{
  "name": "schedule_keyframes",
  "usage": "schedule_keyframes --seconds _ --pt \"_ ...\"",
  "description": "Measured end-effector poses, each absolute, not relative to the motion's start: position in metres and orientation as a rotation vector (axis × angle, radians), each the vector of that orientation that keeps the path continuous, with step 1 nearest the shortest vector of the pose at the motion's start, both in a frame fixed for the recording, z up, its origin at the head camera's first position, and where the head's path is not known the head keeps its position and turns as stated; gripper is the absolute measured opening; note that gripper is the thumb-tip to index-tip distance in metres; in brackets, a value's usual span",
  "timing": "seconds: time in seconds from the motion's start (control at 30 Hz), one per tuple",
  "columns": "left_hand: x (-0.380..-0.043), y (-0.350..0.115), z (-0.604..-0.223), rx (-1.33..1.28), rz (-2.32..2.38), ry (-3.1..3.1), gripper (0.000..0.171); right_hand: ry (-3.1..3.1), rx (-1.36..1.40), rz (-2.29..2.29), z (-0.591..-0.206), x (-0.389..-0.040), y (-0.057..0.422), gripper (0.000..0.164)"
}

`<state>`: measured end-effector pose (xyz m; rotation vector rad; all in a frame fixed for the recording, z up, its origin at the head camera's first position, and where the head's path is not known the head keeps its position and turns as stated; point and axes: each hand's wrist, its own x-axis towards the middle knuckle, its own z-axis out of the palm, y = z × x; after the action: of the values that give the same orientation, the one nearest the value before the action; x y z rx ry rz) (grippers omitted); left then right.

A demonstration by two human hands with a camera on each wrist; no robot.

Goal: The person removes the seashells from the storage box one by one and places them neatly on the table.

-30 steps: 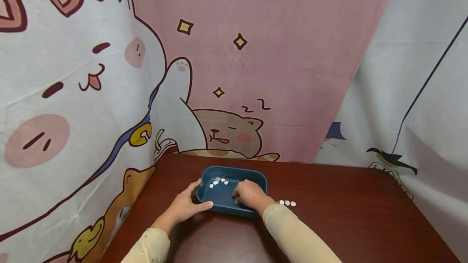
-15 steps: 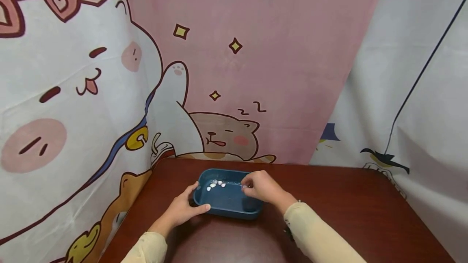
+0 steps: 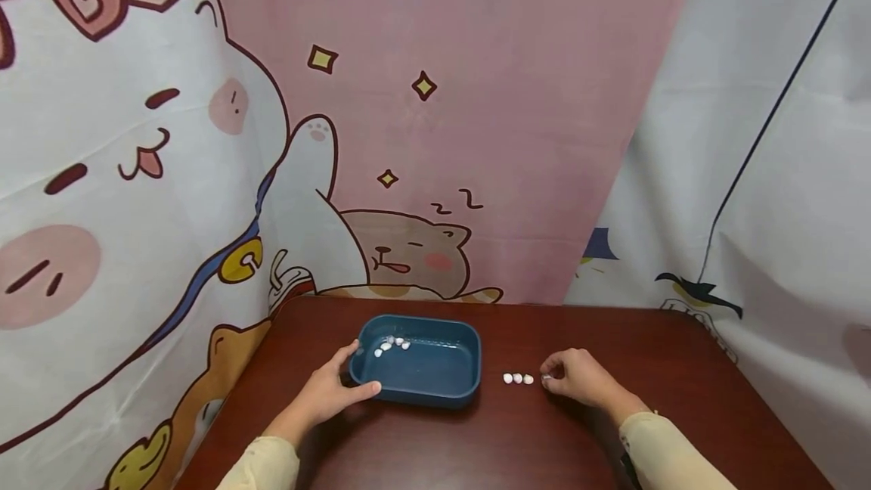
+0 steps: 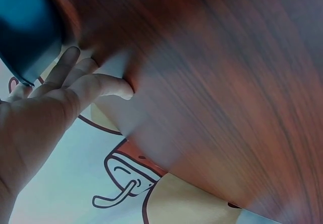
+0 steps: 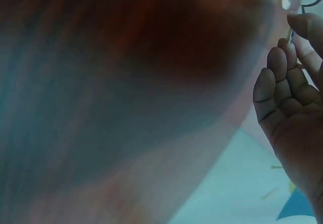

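Note:
A dark blue rectangular tub [image 3: 435,398] stands on the table, with several small white rounded pieces [image 3: 386,346] in its left part. My left hand [image 3: 325,397] rests against the tub's left end, index fingertip at the left rim and thumb on the near rim. Its other fingers lie spread and fairly straight beside the tub wall in the left wrist view. To the right of the tub, my right hand [image 3: 584,382] pinches a small white piece [image 3: 547,376] between thumb and index finger at the table. Only the thin edge of that piece [image 5: 290,35] shows in the right wrist view.
Three white pieces [image 3: 518,379] lie in a short row between the tub and my right hand. The reddish-brown table [image 3: 442,448] meets a printed cloth [image 3: 531,134] with cartoon animals at its far and left edges.
My right hand has lifted out of the tub and moved right to the table with a small white piece, uncovering the row there. The left hand keeps its place on the tub.

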<state>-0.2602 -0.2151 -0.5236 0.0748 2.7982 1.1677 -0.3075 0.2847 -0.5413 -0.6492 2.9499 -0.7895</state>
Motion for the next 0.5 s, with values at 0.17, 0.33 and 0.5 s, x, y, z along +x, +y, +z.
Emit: schedule_keyframes --seconds 0.17,0.33,0.5 --pt "-0.2603 -0.2148 -0.5228 0.068 1.165 2.805 0.108 2.966 -0.699 -0.782 -0.5507 -0.3086 0.2825 0.008" --pt "-0.26 -0.2139 -0.5221 0.064 1.163 2.8 0.107 2.938 -0.667 -0.776 -0.5524 -0.3098 0.281 0.01" --pt "-0.2598 -0.2134 -0.5213 0.047 1.153 2.797 0.107 2.901 -0.644 -0.817 -0.5528 -0.3106 0.2815 0.014"
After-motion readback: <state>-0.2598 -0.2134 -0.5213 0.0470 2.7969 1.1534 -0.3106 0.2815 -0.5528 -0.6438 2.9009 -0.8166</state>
